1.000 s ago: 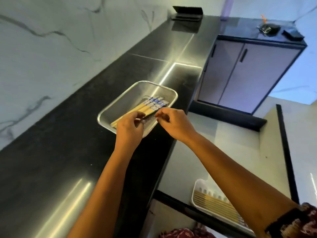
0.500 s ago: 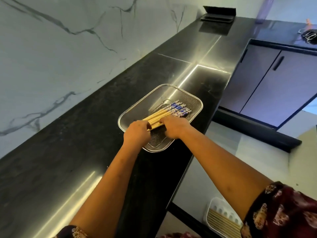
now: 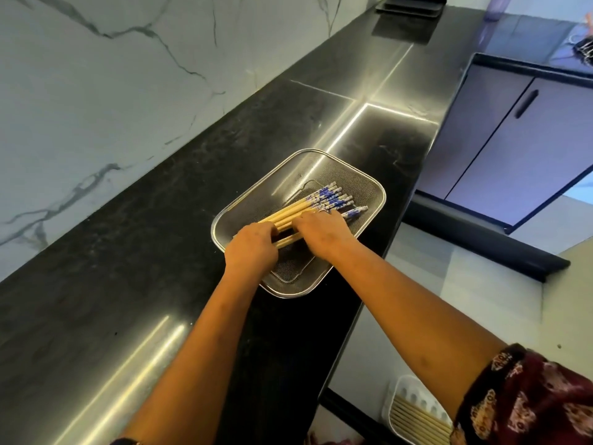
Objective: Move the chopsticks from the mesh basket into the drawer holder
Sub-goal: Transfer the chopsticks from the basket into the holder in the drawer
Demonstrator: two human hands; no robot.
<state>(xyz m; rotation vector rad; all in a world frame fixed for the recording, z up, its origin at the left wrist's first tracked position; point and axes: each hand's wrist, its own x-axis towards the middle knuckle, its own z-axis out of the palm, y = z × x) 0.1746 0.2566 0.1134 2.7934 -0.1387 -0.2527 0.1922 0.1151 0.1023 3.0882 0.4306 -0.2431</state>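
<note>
A rectangular metal mesh basket (image 3: pixel 369 184) sits on the black countertop near its right edge. Inside lies a bundle of several wooden chopsticks (image 3: pixel 316 202) with blue-and-white patterned ends pointing to the far right. My left hand (image 3: pixel 252 247) is closed over the plain wooden ends at the basket's near side. My right hand (image 3: pixel 324 232) lies over the middle of the bundle with fingers curled onto the sticks. A white drawer holder (image 3: pixel 414 409) with chopsticks in it shows at the bottom right, below the counter.
The black countertop (image 3: pixel 128 268) runs along a marble wall (image 3: pixel 96 75) on the left. Grey cabinet doors (image 3: pixel 519 139) stand at the far right. A dark tray-like object (image 3: pixel 410 8) sits at the counter's far end.
Both hands have gone deeper into the basket and closed on the chopstick bundle, the right hand sliding further over it. The head camera has swung left, so the drawer holder sits lower right.
</note>
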